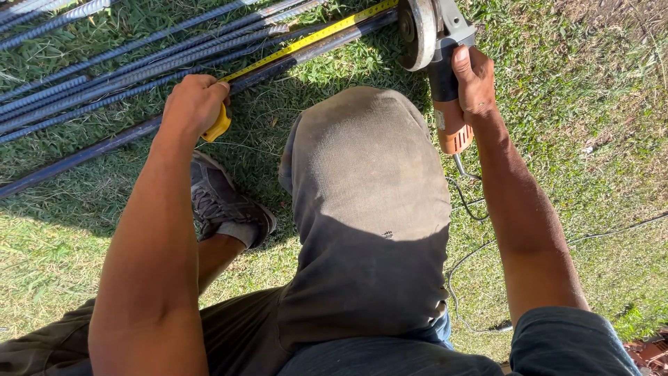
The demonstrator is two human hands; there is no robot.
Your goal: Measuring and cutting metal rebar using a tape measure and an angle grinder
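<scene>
A raised knee (369, 209) in dusty trousers fills the foreground. Beyond it, the left hand (193, 104) closes its grip on a yellow tape measure (217, 125), its blade stretched along a rebar (104, 145) on the grass (591, 104). The right hand (474, 80) grips an orange angle grinder (445, 76), its disc beside the bar's far stretch.
</scene>
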